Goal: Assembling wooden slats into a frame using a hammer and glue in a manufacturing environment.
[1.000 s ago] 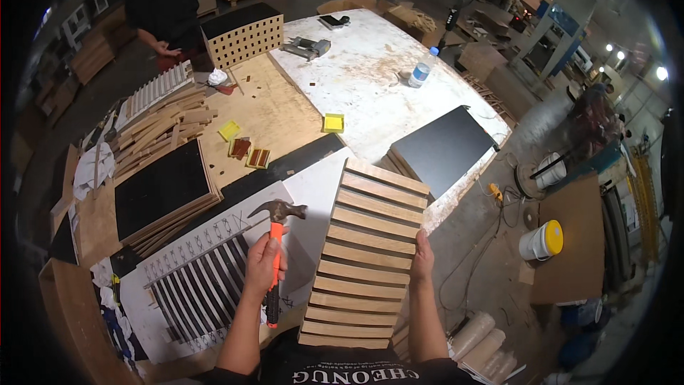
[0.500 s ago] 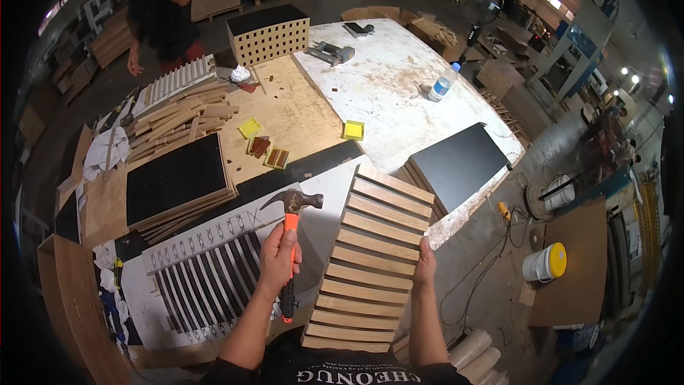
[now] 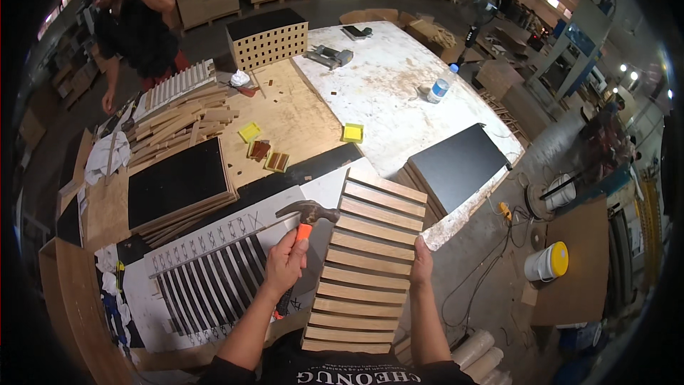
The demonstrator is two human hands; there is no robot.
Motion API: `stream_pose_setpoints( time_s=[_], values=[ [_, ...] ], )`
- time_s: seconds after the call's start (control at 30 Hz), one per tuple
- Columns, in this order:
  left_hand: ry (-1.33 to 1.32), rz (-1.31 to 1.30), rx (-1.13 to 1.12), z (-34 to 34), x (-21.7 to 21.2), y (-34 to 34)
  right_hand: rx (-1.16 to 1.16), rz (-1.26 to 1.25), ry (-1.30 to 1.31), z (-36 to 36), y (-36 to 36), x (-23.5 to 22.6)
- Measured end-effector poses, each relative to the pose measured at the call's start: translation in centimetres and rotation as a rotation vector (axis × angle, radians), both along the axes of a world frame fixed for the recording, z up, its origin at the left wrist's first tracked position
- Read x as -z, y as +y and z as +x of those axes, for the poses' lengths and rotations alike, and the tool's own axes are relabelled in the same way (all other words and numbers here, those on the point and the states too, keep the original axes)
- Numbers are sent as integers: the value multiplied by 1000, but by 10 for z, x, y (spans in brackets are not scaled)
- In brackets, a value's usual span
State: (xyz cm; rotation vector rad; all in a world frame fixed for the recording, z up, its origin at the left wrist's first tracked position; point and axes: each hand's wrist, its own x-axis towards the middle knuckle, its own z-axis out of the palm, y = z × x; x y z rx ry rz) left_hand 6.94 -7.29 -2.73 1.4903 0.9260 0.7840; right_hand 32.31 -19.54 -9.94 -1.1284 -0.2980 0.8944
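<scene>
Head view: left hand (image 3: 286, 262) wrapped tight round the orange grip of a claw hammer (image 3: 308, 212), head up and just left of the slatted wood panel (image 3: 370, 264). Right hand (image 3: 420, 262) grips the panel's right edge, fingers behind it so can't see how far they curl. Panel sits tilted in front of the person, lower end near the chest, upper end over the counter (image 3: 399, 85) edge.

Left of the hammer: white sheet with dark slats (image 3: 206, 278) laid in a row. Beyond it a black-faced board stack (image 3: 178, 182); pile of loose wood strips (image 3: 182, 121) further back. Yellow pads (image 3: 353, 132) and small brown blocks (image 3: 267, 157) mid-counter. Black panel (image 3: 459, 164) on a stack right of the slatted panel's top. Plastic bottle (image 3: 440, 90) and a power tool (image 3: 329, 57) on the far white part. Another person (image 3: 135, 21) stands at the far left corner. White bucket with yellow lid (image 3: 547, 262) and cables on the floor, right.
</scene>
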Motion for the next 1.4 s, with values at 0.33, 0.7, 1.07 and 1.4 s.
stream_pose_setpoints(
  time_s=[0.33,0.7,1.07,1.4],
  values=[
    [10,-37,-89,2,23,2,-10,-32,-47,-9,2,-21],
    [-295,-279,0,15,55,15,-227,185,-246,-42,28,-101],
    [-575,-452,76,15,33,6,-301,-19,-523,-59,7,-151],
    [-461,-333,54,-5,59,18,-160,115,-748,-47,10,-128]
  ],
)
